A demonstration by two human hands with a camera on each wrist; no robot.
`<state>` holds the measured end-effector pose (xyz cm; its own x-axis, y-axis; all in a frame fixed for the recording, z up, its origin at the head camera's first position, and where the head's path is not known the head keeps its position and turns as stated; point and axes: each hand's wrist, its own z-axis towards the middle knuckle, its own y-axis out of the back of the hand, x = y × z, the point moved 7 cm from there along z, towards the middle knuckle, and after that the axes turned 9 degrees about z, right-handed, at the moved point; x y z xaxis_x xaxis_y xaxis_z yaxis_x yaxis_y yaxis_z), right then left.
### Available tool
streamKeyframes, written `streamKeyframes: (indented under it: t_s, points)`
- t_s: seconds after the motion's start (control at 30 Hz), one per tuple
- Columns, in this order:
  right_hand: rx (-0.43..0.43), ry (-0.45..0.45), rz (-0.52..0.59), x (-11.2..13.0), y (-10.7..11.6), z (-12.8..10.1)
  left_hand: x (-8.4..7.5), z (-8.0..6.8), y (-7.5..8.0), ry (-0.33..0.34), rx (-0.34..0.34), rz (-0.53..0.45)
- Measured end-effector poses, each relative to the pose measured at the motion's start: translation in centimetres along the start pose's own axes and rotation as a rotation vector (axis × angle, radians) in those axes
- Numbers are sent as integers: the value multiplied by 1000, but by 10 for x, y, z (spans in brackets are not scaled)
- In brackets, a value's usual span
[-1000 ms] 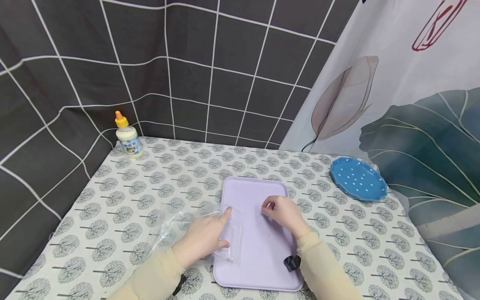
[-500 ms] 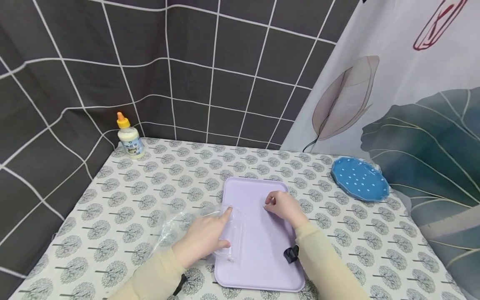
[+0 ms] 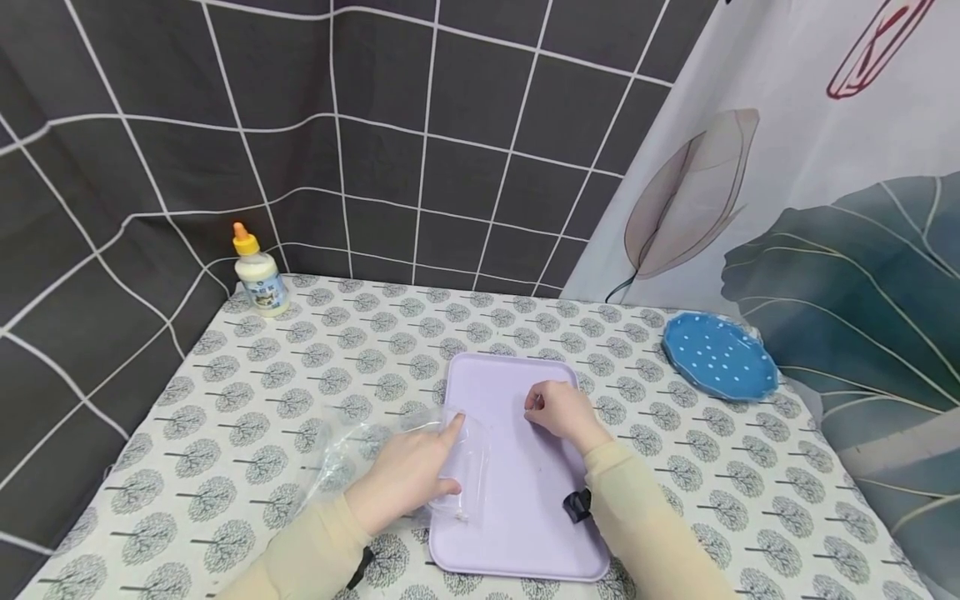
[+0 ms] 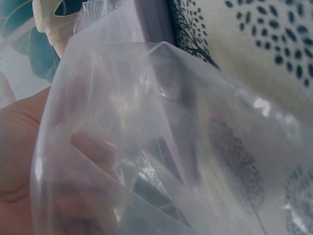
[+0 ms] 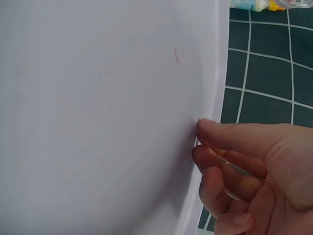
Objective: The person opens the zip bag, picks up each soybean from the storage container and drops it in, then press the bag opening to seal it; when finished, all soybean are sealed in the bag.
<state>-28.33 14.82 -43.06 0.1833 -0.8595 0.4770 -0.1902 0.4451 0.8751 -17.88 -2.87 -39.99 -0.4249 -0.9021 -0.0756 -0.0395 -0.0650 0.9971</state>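
Holding the clear plastic bag [image 3: 390, 454], the left hand [image 3: 405, 477] has its thumb and fingers curled on it. Over the purple tray [image 3: 517, 508], the right hand [image 3: 561, 412] pinches something thin, too small to name.

Before me an orange-capped glue bottle [image 3: 257, 275] stands at the tabletop's [image 3: 360, 350] far left corner, a blue dotted plate [image 3: 718, 357] lies far right, beside a leaf-print curtain [image 3: 825, 208].

The small bottle [image 3: 257, 274] carries a blue label, but its print is too small to read.
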Motion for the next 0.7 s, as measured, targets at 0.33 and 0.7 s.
streamKeyframes:
  t_s: [0.33, 0.7]
  points:
    - [2, 61, 138, 18, -2, -21, 0, 1, -4, 3, 7, 13]
    - [-7, 285, 150, 62, -3, -58, 0, 0, -1, 9, -7, 37]
